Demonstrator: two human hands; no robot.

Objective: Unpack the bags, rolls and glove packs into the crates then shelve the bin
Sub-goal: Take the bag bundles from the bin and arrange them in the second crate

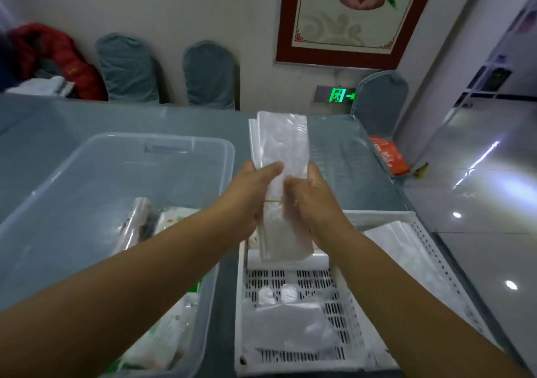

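Forearms: both of my arms reach in from the near edge and meet over the table, so I read everything outward from the two hands.

Below my right hand: the white slotted crate (293,278) sits directly under it, with a flat glove pack (286,324) nearest me and a white roll (287,262) lying crosswise just under the bundle's lower end.

Below and outside my left hand: the clear plastic bin (122,174) is not emptied; a clear roll (136,223) and packs with green print (171,217) lie on its floor.

Left hand (250,200): clamped on the bundle's left edge, thumb across its face.

Right hand (309,203): clamped on the right edge, thumb over the front, fingers behind.

Thing in hand: a bundle of clear plastic bags (279,151), banded by a thin yellow rubber band (273,201) between my hands, held upright above the crate's far end.

Outside my right hand: a second white crate (418,233) holds a heap of white bags (412,258).

Beyond both hands: bare grey tablecloth (343,156), then covered chairs against the wall.

Doing it well: I judge this to be the placing step. I'd tip the bundle flat, keep both grips near the band so the slippery sheets don't fan out, and lower it beside the roll rather than on top, letting go only once it rests.

Risk: the film is slick and limp; a one-sided grip could let the stack slide or fold.
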